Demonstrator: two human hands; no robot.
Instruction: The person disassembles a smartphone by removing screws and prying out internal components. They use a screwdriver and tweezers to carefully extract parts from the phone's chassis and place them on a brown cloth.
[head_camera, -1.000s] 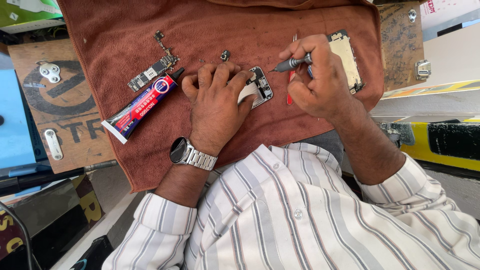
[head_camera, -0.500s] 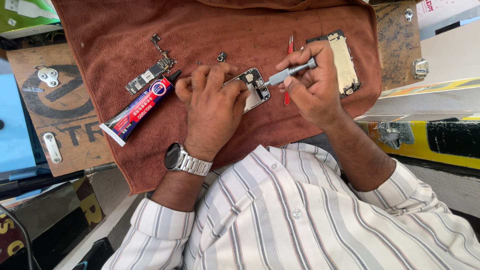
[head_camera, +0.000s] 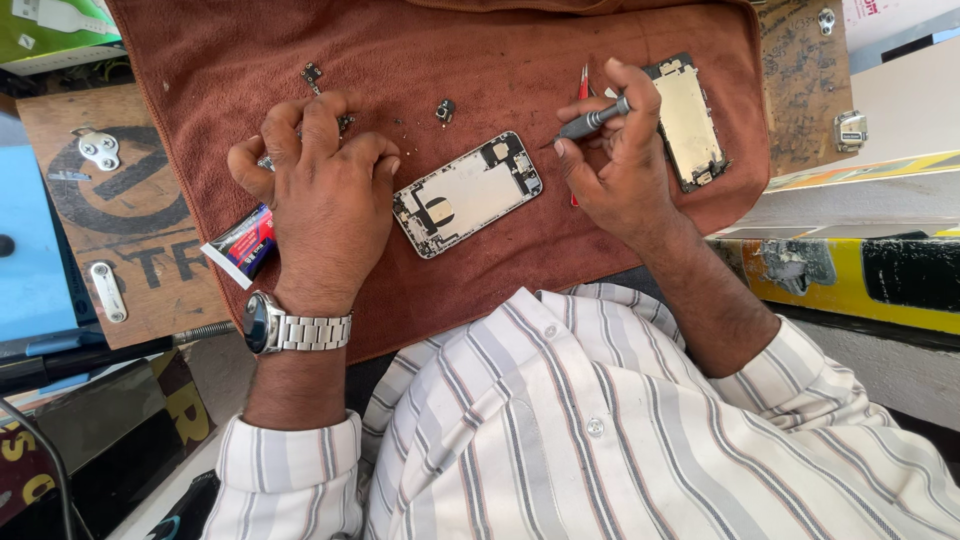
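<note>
I see the right hand (head_camera: 625, 175) pinching a slim grey metal screwdriver (head_camera: 590, 120); the left hand (head_camera: 320, 190) lies knuckles-up on the brown cloth mat (head_camera: 500, 50), grasp hidden. The opened silver phone housing (head_camera: 467, 193) lies untouched between the 2 hands. Risk: tiny loose screws (head_camera: 400, 125) beside the left fingers could scatter if brushed.

My left hand (head_camera: 318, 195) covered most of the glue tube (head_camera: 243, 243), so only its crimped end showed. It also hid part of a small circuit board (head_camera: 313, 75). My right hand (head_camera: 618, 170) hid the handle of the screwdriver (head_camera: 588, 121) and most of the red tweezers (head_camera: 582, 85). Tiny specks on the brown towel (head_camera: 480, 60) were too small to tell. The towel's top ran past the edge.
</note>
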